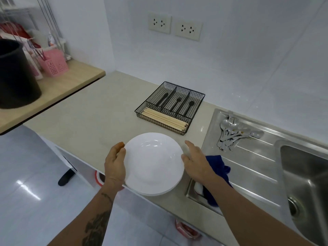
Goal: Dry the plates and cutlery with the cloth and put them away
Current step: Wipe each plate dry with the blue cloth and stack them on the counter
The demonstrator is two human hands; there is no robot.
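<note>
White plates (154,164) stacked face up at bench front edge. Blue cloth (217,176) crumpled on sink drainboard, right of plates. Steel spoons and forks (232,133) heaped further back on drainboard.

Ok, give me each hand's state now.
Left hand: gripping the white plate by its left rim.
Right hand: open, fingers against the plate's right rim.

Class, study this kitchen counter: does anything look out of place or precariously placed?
Yes. The white plates sit at the counter's front edge, overhanging it slightly, with the left hand and right hand at their rims. The spoons and forks lie heaped on the drainboard, not in the wire tray.
</note>
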